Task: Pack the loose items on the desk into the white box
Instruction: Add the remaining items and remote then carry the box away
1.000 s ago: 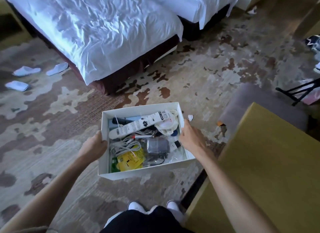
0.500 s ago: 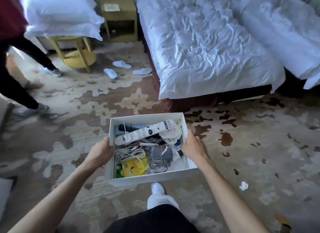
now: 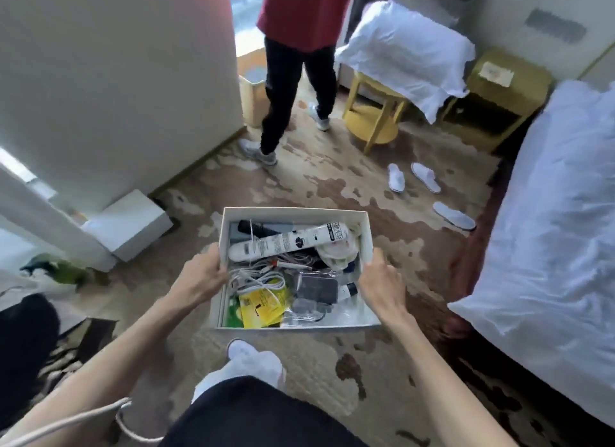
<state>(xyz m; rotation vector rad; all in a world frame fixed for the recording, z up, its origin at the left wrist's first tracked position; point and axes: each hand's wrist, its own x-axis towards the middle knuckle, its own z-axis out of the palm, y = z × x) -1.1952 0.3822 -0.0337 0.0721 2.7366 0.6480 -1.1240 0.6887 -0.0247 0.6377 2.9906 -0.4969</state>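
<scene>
I carry the white box (image 3: 367, 228) in front of me, above the patterned carpet. My left hand (image 3: 196, 278) grips its left wall and my right hand (image 3: 382, 285) grips its right wall. Inside lie a long white tube (image 3: 288, 243), a tangle of white cables (image 3: 256, 276), a yellow packet (image 3: 263, 305), a dark pouch in clear plastic (image 3: 316, 290) and a black handle (image 3: 256, 227). The desk is out of view.
A person in a red top and black trousers (image 3: 289, 90) stands ahead. A yellow stool with pillows (image 3: 376, 113), a nightstand (image 3: 496, 93), white slippers (image 3: 412, 177) and a bed (image 3: 549, 213) lie to the right. A white wall (image 3: 116, 80) and small white box (image 3: 129, 223) are left.
My view has swung left across the room, from the desk and beds to the wall and standing person. Both hands keep the same hold on the box, which travels with me.
</scene>
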